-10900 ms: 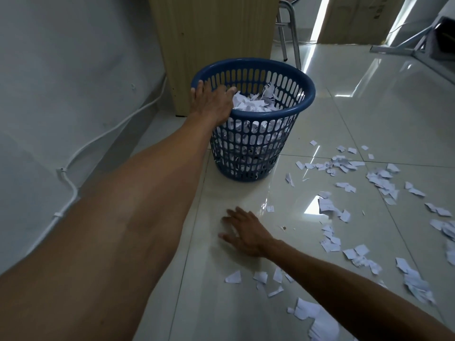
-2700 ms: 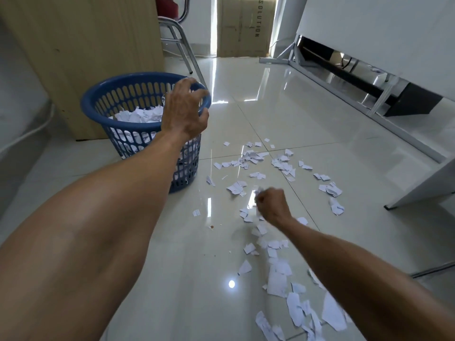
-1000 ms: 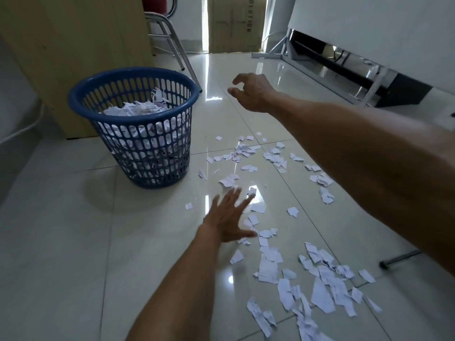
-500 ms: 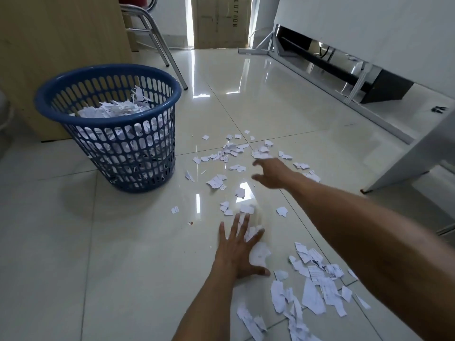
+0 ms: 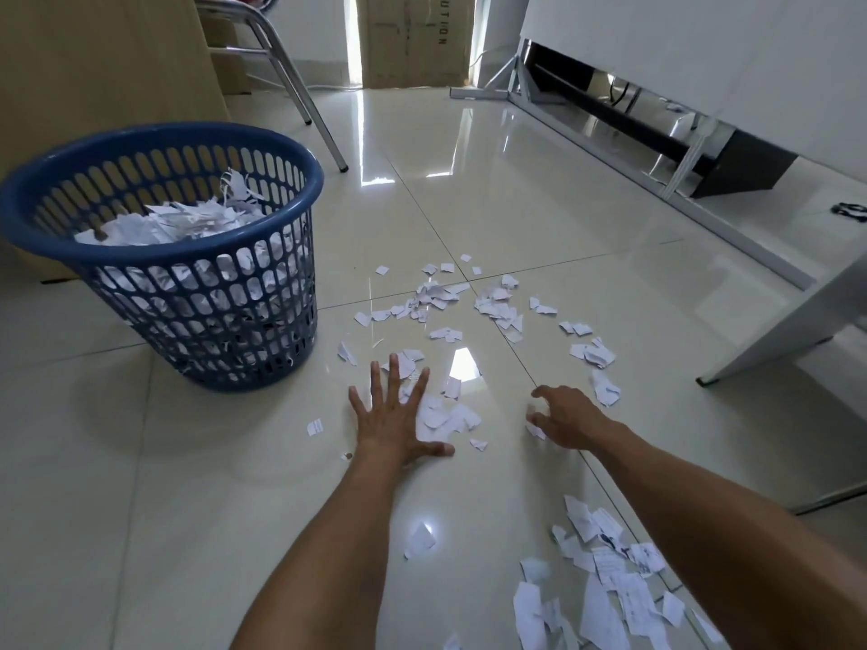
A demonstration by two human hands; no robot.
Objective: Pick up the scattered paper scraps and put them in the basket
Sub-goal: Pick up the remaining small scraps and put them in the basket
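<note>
Head cam looks down at a glossy cream tiled floor (image 5: 516, 204) with torn white paper scraps (image 5: 497, 307) scattered all over it, from just right of the round blue plastic lattice basket (image 5: 164, 261) down to the near right corner, and the basket's already heaped with white paper. Left hand (image 5: 394, 424) lies flat on the floor, fingers spread and straight, its thumb side right against a small pile of scraps. Right hand (image 5: 565, 422) is low over the tiles nearby, fingers curled claw-like around a scrap, honestly can't tell if it's actually got it.
</note>
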